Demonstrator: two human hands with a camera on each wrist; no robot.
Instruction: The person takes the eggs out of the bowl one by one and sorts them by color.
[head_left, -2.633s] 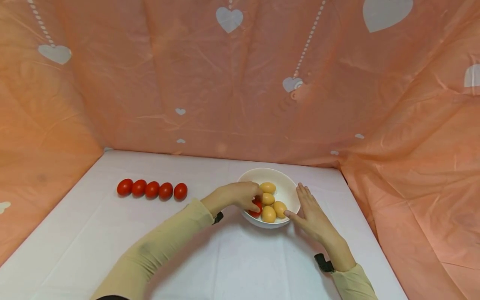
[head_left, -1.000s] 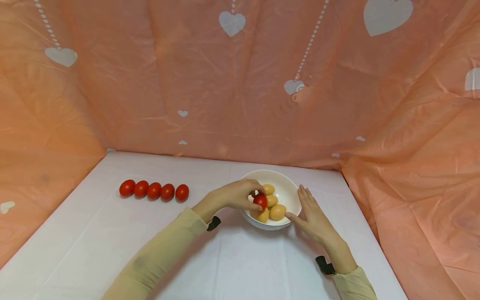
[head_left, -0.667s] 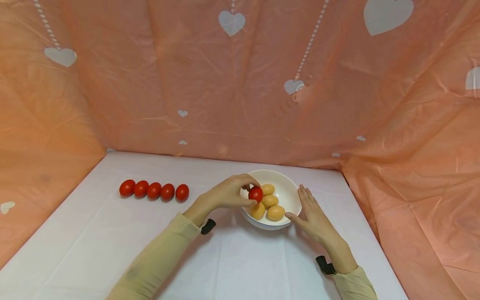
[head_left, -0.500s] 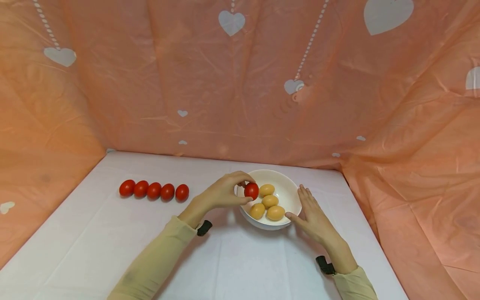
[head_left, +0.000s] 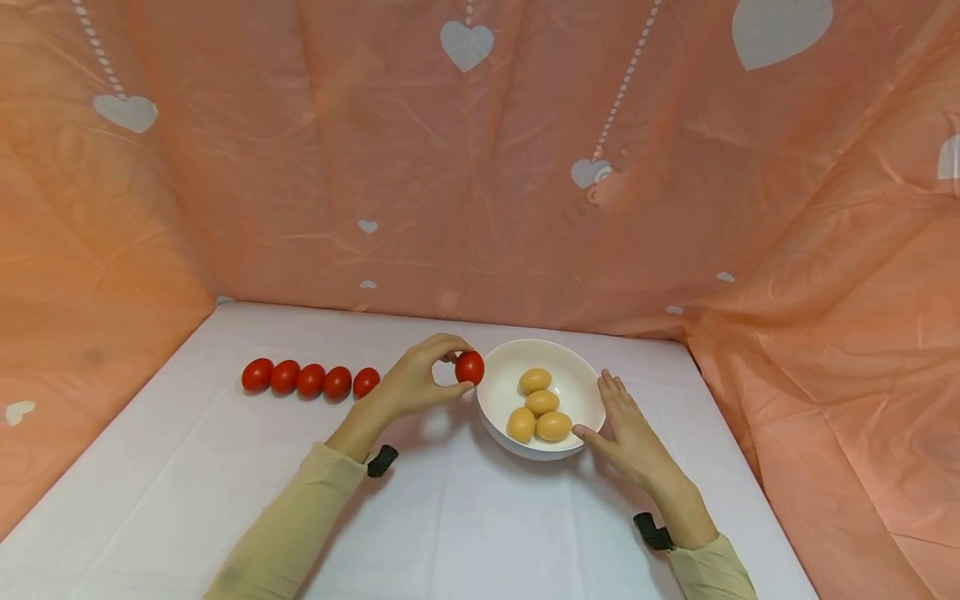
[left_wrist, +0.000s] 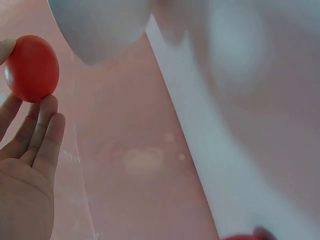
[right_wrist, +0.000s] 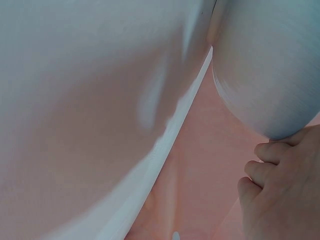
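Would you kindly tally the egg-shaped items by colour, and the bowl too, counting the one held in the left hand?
Glossy red egg-shaped items: 6 (5 in a row, 1 in the left hand)
Yellow egg-shaped items: 4 (inside the bowl)
Round white bowl: 1
Total: 11

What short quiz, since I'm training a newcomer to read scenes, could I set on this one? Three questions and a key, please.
1. How many yellow eggs lie in the bowl?
2. Which hand pinches a red egg?
3. The row of red eggs lies: A, in the bowl; B, on the table; C, in the right hand.

Key:
1. Four.
2. The left hand.
3. B.
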